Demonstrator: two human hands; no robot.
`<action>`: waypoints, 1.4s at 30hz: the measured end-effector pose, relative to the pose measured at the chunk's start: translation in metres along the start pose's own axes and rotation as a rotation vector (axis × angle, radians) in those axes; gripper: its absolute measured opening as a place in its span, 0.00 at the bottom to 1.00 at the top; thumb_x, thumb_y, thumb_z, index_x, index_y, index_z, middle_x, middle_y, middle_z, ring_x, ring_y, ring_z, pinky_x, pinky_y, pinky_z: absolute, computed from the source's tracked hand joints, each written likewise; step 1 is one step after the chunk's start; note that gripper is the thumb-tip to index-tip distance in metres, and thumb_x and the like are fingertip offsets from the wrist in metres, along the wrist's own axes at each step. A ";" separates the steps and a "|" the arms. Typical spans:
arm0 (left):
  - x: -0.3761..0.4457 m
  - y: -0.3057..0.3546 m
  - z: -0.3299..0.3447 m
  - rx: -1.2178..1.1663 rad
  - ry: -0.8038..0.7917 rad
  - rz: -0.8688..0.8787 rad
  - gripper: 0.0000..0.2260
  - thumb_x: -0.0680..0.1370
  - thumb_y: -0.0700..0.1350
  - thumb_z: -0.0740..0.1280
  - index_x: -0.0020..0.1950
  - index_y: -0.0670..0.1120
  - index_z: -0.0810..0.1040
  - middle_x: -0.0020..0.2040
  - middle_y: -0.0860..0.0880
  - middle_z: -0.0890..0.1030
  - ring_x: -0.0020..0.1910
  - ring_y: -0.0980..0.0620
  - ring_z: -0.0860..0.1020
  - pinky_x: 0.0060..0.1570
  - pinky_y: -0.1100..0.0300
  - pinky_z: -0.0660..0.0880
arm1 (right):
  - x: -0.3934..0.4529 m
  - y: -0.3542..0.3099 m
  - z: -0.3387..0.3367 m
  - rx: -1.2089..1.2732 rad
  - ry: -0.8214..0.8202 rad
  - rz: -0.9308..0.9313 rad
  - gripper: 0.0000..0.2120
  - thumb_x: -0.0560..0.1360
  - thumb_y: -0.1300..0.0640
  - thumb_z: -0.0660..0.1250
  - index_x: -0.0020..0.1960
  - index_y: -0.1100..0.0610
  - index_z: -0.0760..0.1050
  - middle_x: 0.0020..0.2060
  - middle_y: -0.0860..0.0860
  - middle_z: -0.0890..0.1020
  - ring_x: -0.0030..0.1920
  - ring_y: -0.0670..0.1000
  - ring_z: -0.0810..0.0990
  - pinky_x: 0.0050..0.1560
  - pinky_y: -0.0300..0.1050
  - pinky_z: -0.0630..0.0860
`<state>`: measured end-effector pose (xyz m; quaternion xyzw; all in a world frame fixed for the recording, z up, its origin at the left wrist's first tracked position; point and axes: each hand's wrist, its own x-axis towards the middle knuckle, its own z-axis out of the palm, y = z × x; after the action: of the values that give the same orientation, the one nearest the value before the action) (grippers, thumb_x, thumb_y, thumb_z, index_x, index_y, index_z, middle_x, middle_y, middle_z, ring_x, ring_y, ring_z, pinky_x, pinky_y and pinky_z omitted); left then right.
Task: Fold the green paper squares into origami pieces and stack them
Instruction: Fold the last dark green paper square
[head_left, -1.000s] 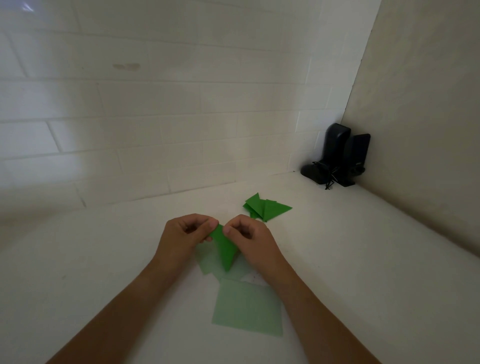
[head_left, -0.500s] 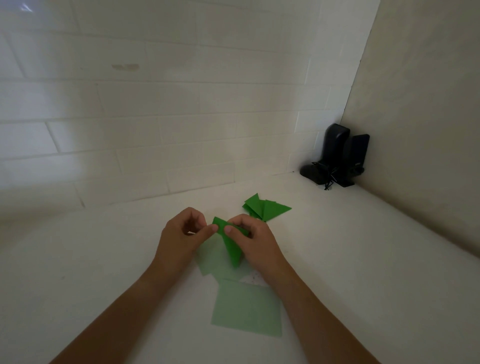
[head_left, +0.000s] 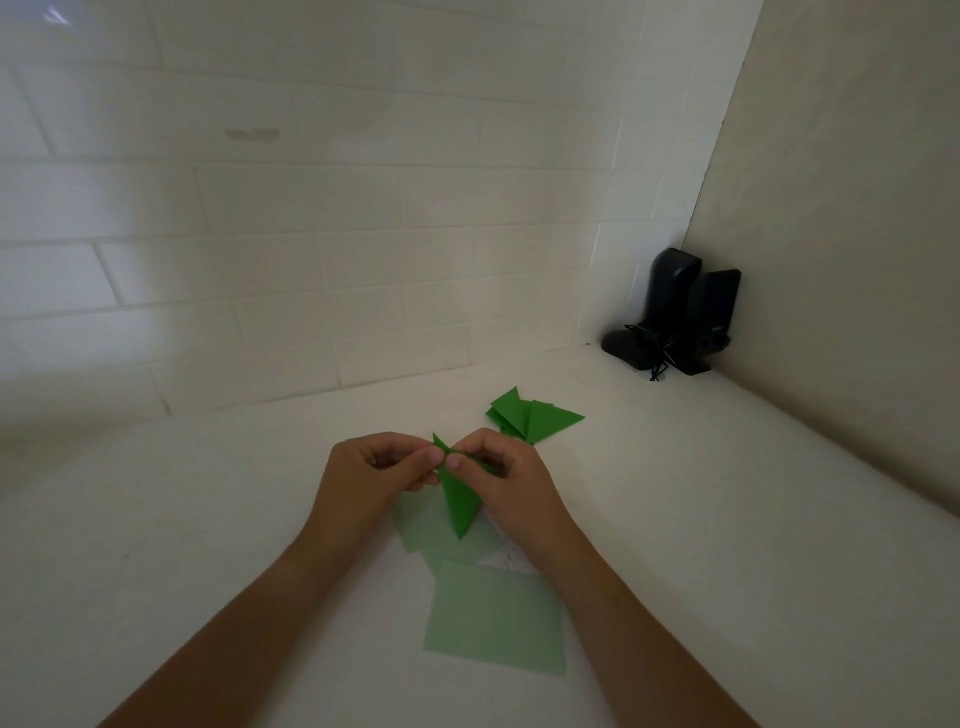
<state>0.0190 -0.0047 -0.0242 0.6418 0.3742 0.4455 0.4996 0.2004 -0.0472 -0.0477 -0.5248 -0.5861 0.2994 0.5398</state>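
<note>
A dark green folded paper piece (head_left: 460, 501), triangular with its tip pointing toward me, is held above the white counter. My left hand (head_left: 371, 480) pinches its upper edge from the left and my right hand (head_left: 511, 480) pinches it from the right, thumbs nearly touching. Behind my right hand lies a small pile of folded green pieces (head_left: 530, 418). Pale green flat paper squares lie under my hands, one large square (head_left: 496, 618) nearest to me and others (head_left: 415, 530) partly hidden by my hands.
The white counter (head_left: 727, 519) meets a white tiled wall (head_left: 311, 260) at the back and a plain wall at the right. A black device with a cord (head_left: 675, 317) stands in the far right corner.
My hands have drawn closer together on the top of the folded piece and shifted slightly away from me; more of its upper corner pokes out between my fingers.
</note>
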 end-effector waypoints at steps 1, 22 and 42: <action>0.000 0.001 0.000 -0.003 0.002 -0.006 0.02 0.75 0.41 0.76 0.47 0.43 0.88 0.38 0.43 0.87 0.39 0.50 0.84 0.42 0.64 0.80 | 0.000 0.000 0.000 0.002 -0.005 -0.001 0.03 0.79 0.57 0.73 0.47 0.55 0.84 0.40 0.49 0.84 0.44 0.47 0.81 0.50 0.48 0.78; 0.002 -0.002 -0.001 0.004 -0.022 0.017 0.03 0.77 0.41 0.75 0.46 0.42 0.87 0.37 0.41 0.85 0.35 0.54 0.81 0.40 0.65 0.78 | -0.001 0.000 0.002 0.041 0.047 0.062 0.04 0.79 0.54 0.73 0.47 0.54 0.84 0.42 0.50 0.85 0.47 0.52 0.83 0.54 0.54 0.80; 0.001 -0.003 0.003 0.041 -0.065 0.002 0.03 0.78 0.39 0.73 0.45 0.41 0.86 0.38 0.42 0.86 0.39 0.50 0.84 0.45 0.63 0.80 | -0.003 -0.004 0.001 -0.011 0.030 0.045 0.04 0.79 0.58 0.72 0.45 0.54 0.82 0.40 0.47 0.84 0.44 0.48 0.82 0.49 0.43 0.79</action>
<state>0.0221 -0.0041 -0.0277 0.6664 0.3664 0.4172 0.4976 0.1980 -0.0509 -0.0448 -0.5452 -0.5678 0.3002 0.5387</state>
